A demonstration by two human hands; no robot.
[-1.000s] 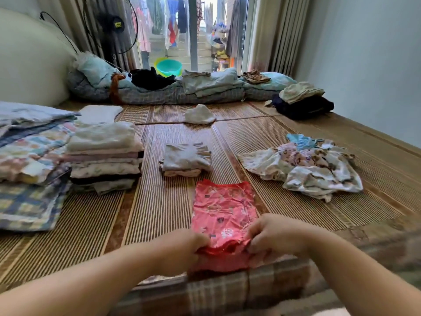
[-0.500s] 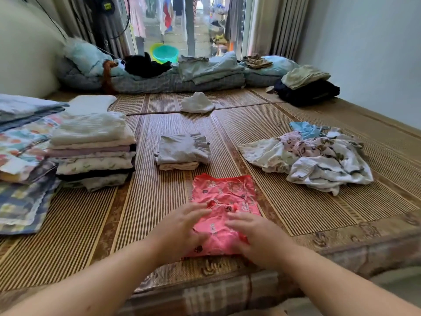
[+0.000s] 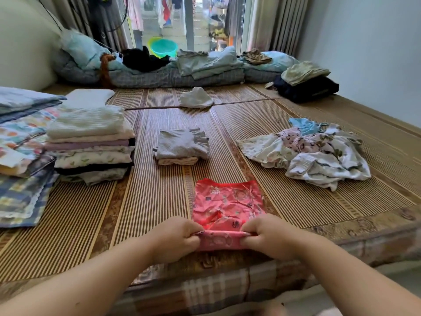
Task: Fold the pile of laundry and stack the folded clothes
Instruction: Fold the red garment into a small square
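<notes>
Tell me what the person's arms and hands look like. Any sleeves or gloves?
No sleeves show: the left forearm and right forearm are bare to the picture's edge. The left hand and right hand wear no gloves, and no ring, watch or bracelet shows.

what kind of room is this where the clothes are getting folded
Probably a home bedroom: a wide bed under a bamboo mat, rolled bedding along its far edge, and hanging laundry outside the glass door. The left hand and right hand pinch a red garment.

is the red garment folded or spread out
Partly folded: the red garment has its near edge turned over, pinched by left hand and right hand; rest lies flat.
</notes>
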